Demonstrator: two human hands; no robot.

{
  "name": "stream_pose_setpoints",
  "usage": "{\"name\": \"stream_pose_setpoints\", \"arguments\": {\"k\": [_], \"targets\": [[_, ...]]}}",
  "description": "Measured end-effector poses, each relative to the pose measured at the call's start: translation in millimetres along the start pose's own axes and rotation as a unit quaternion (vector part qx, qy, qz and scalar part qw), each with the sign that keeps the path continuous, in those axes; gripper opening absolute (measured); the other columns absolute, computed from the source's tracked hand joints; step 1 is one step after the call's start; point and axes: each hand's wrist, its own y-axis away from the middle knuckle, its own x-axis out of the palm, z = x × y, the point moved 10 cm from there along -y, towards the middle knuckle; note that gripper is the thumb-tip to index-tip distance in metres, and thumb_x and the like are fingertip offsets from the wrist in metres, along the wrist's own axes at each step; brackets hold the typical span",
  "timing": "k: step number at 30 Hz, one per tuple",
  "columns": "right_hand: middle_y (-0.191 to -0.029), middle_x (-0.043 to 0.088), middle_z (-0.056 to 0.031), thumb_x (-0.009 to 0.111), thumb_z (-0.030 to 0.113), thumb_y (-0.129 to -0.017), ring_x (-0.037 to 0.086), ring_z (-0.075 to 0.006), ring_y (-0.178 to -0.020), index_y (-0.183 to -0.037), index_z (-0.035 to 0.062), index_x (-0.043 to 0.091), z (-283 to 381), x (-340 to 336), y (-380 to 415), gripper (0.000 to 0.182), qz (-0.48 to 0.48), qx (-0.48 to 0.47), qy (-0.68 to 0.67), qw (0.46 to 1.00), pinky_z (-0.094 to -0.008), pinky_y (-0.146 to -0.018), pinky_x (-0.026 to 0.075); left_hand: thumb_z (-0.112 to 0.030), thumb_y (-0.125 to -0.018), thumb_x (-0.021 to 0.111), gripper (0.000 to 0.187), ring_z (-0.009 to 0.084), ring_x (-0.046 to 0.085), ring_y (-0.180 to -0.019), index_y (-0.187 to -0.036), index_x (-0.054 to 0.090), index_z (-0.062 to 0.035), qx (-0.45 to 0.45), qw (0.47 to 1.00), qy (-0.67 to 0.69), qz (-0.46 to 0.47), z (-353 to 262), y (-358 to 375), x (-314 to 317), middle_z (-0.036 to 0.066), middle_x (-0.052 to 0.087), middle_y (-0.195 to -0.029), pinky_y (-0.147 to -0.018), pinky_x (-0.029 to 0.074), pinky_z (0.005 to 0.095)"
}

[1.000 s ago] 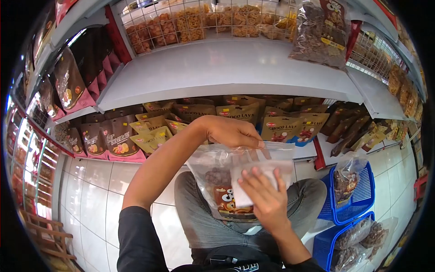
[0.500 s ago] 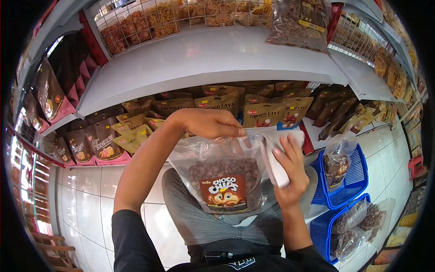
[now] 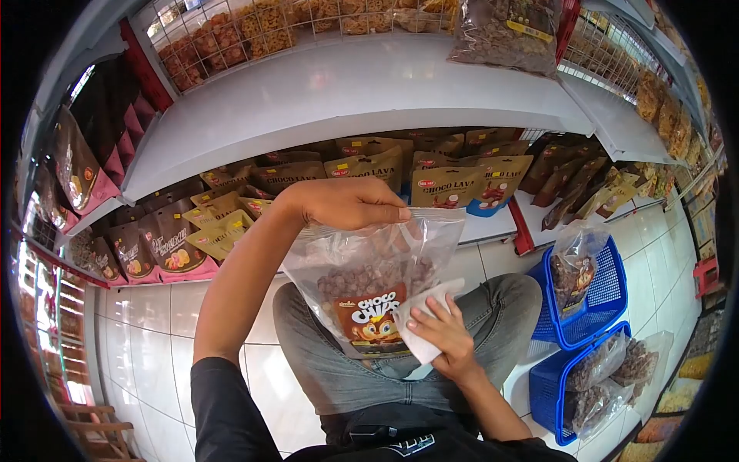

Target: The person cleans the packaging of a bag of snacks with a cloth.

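Observation:
A clear plastic bag of Choco Chips cereal [image 3: 346,289] hangs upright above my lap, its brown monkey label facing me. My left hand [image 3: 350,204] pinches the bag's top edge. In my right hand [image 3: 445,337] is a folded white cloth or tissue [image 3: 419,323], pressed flat against the bag's front at the lower right, where it covers part of the label. The right fingers lie over the white piece, and its underside is hidden.
Choco Lava pouches [image 3: 446,189] line the lower shelf in front, under a grey shelf board [image 3: 346,85]. Dark pouches [image 3: 181,242] stand to the left. Two blue baskets [image 3: 548,385] with bagged snacks sit on the tiled floor at my right. A large snack bag [image 3: 504,38] rests on the upper shelf.
My right hand has moved down and left with the white piece, from the bag's upper right edge onto its front near the label. The left hand keeps its hold on the top.

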Motion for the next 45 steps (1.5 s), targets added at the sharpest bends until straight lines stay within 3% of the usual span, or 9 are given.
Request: {"name": "stream_pose_setpoints", "arguments": {"k": [4,8,12,15,23,32,36,38,45], "targets": [[-0.134,0.077,-0.0050,0.071,0.000,-0.083,0.060,-0.0298,-0.143,-0.127,0.0142,0.080,0.1,3.5,29.3,0.047,0.055,-0.007,-0.024,0.998,-0.0561,-0.127,0.032,-0.036,-0.115,0.053,0.046,0.0159,0.051,-0.077,-0.110,0.069,0.0064,0.026,0.999,0.026,-0.019,-1.8,1.4,-1.4,0.013,0.060,-0.078,-0.074,0.047,0.0376],[-0.120,0.080,-0.0081,0.077,0.016,-0.094,0.072,-0.0266,-0.126,-0.106,0.0081,0.079,3.8,-20.5,27.6,0.015,0.006,-0.021,-0.085,0.996,-0.0547,-0.115,0.048,-0.039,-0.113,0.055,0.047,0.0176,0.060,-0.082,-0.116,0.071,0.0049,-0.007,0.999,0.011,-0.048,7.6,2.1,-6.4,0.015,0.070,-0.087,-0.077,0.051,0.0361],[-0.122,0.077,-0.0204,0.069,0.013,-0.098,0.072,-0.0411,-0.122,-0.110,-0.0003,0.074,-18.3,-78.7,16.9,0.018,-0.317,-0.008,-0.136,0.939,-0.0582,-0.110,0.051,-0.044,-0.111,0.058,0.049,0.0213,0.071,-0.088,-0.120,0.073,0.0021,-0.018,0.998,0.002,-0.059,-7.2,-1.2,-2.4,0.018,0.074,-0.090,-0.078,0.054,0.0383],[-0.131,0.073,-0.0245,0.061,0.012,-0.099,0.066,-0.0471,-0.130,-0.116,-0.0020,0.074,-12.9,-94.3,-22.8,0.025,-0.349,-0.035,-0.023,0.936,-0.0584,-0.115,0.047,-0.045,-0.109,0.060,0.048,0.0269,0.074,-0.085,-0.122,0.074,-0.0003,-0.014,0.995,-0.079,-0.063,-40.4,-13.2,4.2,0.020,0.073,-0.086,-0.077,0.055,0.0410],[-0.143,0.066,-0.0300,0.073,0.045,-0.096,0.044,-0.0535,-0.150,-0.131,-0.0022,0.074,-58.6,-17.0,-26.0,0.059,-0.184,-0.045,-0.233,0.954,-0.0586,-0.125,0.031,-0.031,-0.110,0.060,0.041,0.0347,0.065,-0.059,-0.093,0.075,0.0038,0.182,0.958,-0.148,-0.163,-47.4,-25.5,-1.6,0.023,0.065,-0.070,-0.062,0.050,0.0438],[-0.119,0.081,-0.0125,0.080,0.013,-0.087,0.064,-0.0403,-0.135,-0.108,0.0050,0.082,-51.2,-9.6,27.3,0.022,-0.046,0.015,-0.190,0.981,-0.0638,-0.123,0.035,-0.027,-0.111,0.059,0.045,0.0327,0.058,-0.053,-0.085,0.069,0.0082,0.134,0.976,-0.081,-0.150,-38.3,-23.6,-0.4,0.025,0.057,-0.064,-0.057,0.046,0.0404],[-0.130,0.074,-0.0139,0.065,0.027,-0.109,0.067,-0.0296,-0.122,-0.117,0.0013,0.078,-102.1,-47.4,40.9,0.030,-0.311,0.169,-0.208,0.912,-0.0447,-0.114,0.046,-0.027,-0.110,0.060,0.044,0.0360,0.061,-0.057,-0.081,0.067,0.0057,0.139,0.972,-0.118,-0.151,-50.1,-21.3,-0.9,0.024,0.058,-0.064,-0.059,0.047,0.0431],[-0.134,0.071,-0.0107,0.062,0.030,-0.112,0.065,-0.0226,-0.122,-0.126,-0.0001,0.073,-135.3,-33.3,27.0,0.035,-0.270,0.260,-0.232,0.898,-0.0389,-0.111,0.046,-0.028,-0.108,0.061,0.043,0.0381,0.061,-0.059,-0.079,0.067,0.0043,0.142,0.963,-0.150,-0.174,-53.9,-18.5,0.0,0.024,0.058,-0.063,-0.062,0.048,0.0454],[-0.134,0.070,-0.0067,0.061,0.037,-0.112,0.061,-0.0152,-0.124,-0.140,-0.0003,0.065,-160.4,30.8,2.3,0.047,-0.175,0.300,-0.406,0.845,-0.0334,-0.109,0.045,-0.018,-0.104,0.063,0.022,0.0387,0.072,-0.101,-0.115,0.070,0.0002,0.072,0.806,-0.300,-0.505,-90.2,84.4,9.2,0.023,0.075,-0.106,-0.093,0.055,0.0442]]}}
